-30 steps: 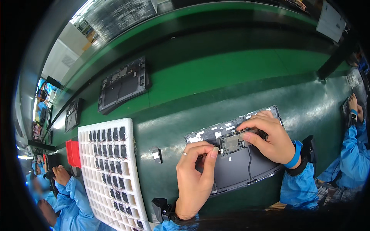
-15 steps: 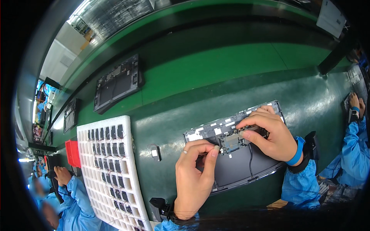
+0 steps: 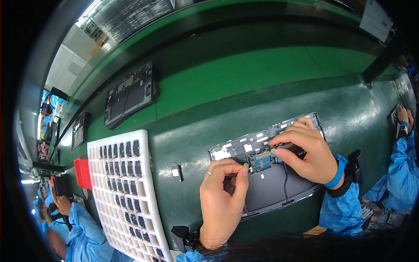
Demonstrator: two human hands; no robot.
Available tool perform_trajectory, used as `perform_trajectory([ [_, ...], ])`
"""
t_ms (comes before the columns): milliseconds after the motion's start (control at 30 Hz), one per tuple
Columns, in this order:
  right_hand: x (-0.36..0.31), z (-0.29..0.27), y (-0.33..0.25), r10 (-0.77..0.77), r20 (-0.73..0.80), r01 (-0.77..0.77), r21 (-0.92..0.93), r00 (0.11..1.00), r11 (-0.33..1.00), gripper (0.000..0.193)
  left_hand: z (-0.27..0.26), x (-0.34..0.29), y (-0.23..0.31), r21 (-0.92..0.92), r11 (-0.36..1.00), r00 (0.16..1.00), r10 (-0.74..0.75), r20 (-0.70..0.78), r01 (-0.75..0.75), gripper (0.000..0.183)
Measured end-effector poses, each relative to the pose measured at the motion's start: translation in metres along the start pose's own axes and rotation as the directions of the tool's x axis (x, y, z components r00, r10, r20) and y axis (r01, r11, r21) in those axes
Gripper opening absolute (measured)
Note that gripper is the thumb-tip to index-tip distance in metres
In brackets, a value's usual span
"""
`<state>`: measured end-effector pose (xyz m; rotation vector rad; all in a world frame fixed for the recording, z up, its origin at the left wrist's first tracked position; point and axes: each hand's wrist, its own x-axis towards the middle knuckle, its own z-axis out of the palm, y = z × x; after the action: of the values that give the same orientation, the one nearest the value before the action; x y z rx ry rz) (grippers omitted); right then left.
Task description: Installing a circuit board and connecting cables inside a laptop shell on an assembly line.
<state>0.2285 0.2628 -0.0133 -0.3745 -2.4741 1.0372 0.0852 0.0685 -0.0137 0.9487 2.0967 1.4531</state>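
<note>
A dark laptop base (image 3: 266,190) lies slightly slanted in front of me, its inside exposed with white stickers and a black cable. Over its middle is a green circuit board (image 3: 263,162) with a bluish sheen. My left hand (image 3: 222,196), a ring on one finger, pinches thumb and forefinger at the board's left end. At the upper right of the board, my right hand (image 3: 305,157) grips its edge between thumb and forefinger, the other fingers curled over the base. The fingers partly cover the board's ends. Left of the base, a small black part (image 3: 176,173) with a white label and thin wires rests alone.
A white foam tray (image 3: 150,174) with several small black wired parts stands at left, beside a red bin (image 3: 81,174). More laptop bases (image 3: 129,98) sit on the green line beyond. Co-workers' hands show at far left (image 3: 63,204) and far right (image 3: 403,115).
The board's face has gone from greyish to bluish, while both hands have barely moved. Laptop bases on the far line have slid slightly left. The left co-worker's hand has shifted.
</note>
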Motion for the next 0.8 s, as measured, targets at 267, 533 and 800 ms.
perform_trajectory([
  [267,-0.0013,0.0003,0.0039,0.019,0.006,-0.019,0.015,1.000,1.000,0.016,0.0006,0.0006,0.0006,0.038,0.999,1.000,-0.003,0.003,0.003,0.014],
  [533,-0.0012,0.0001,0.0023,0.040,0.016,-0.040,0.015,0.999,0.999,0.016,0.0025,0.0010,0.0030,0.016,1.000,1.000,-0.008,-0.009,0.008,0.013],
  [800,-0.0010,0.0015,0.0028,0.077,0.002,-0.077,0.049,0.997,0.996,0.016,0.0042,0.0016,0.0000,0.049,0.998,0.999,0.033,-0.034,-0.031,0.012],
])
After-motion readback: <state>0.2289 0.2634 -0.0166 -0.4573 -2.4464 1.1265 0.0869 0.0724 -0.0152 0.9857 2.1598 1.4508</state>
